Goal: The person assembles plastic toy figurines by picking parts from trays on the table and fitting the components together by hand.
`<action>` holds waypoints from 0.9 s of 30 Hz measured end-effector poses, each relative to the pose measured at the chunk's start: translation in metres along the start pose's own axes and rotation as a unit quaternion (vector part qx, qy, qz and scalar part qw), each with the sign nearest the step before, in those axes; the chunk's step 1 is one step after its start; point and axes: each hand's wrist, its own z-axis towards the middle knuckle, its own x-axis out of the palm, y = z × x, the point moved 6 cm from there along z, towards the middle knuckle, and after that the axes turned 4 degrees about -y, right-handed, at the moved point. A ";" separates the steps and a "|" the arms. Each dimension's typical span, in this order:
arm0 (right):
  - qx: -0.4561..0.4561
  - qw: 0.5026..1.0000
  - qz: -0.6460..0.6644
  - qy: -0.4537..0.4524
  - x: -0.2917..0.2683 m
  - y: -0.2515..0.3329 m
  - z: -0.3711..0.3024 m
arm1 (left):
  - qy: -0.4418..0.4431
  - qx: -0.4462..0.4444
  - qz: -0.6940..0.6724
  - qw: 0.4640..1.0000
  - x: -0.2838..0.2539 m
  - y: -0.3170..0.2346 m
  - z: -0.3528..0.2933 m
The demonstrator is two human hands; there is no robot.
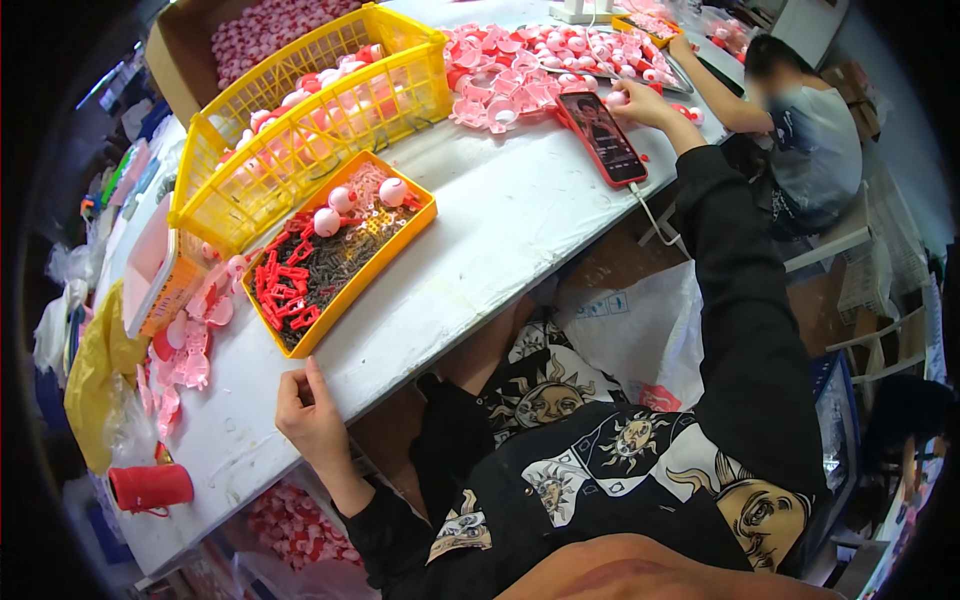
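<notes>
My right hand point(648, 106) reaches across to the far side of the table, its fingers closed on a small pink ball point(617, 99). Just left of it, a red-cased phone point(603, 138) with a lit screen lies on the table, a white cable plugged in. My left hand point(308, 408) is at the table's near edge, fingers curled and thumb up; whatever lies inside the curl is hidden. Beyond that hand sits a shallow yellow tray point(368, 268) of dark screws, red plastic clips point(282, 287), small pale pink parts and several pink-and-white balls point(327, 222).
A yellow basket point(310, 120) of pink and red parts stands behind the tray. Pink shells point(505, 85) are heaped beside it. At left are a red spool point(150, 487) and loose pink pieces point(185, 358). Another person point(815, 140) sits at far right, an arm on the table.
</notes>
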 end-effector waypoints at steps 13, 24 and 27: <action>-0.036 0.994 -0.106 -0.010 0.002 0.007 0.060 | 0.004 0.011 -0.016 1.000 0.018 -0.001 0.001; -0.065 0.984 -0.146 -0.072 -0.009 0.002 0.042 | 0.016 -0.008 -0.026 1.000 0.024 0.001 0.003; -0.135 0.959 -0.239 -0.071 -0.012 0.028 0.056 | 0.007 -0.017 -0.012 1.000 0.008 -0.001 0.004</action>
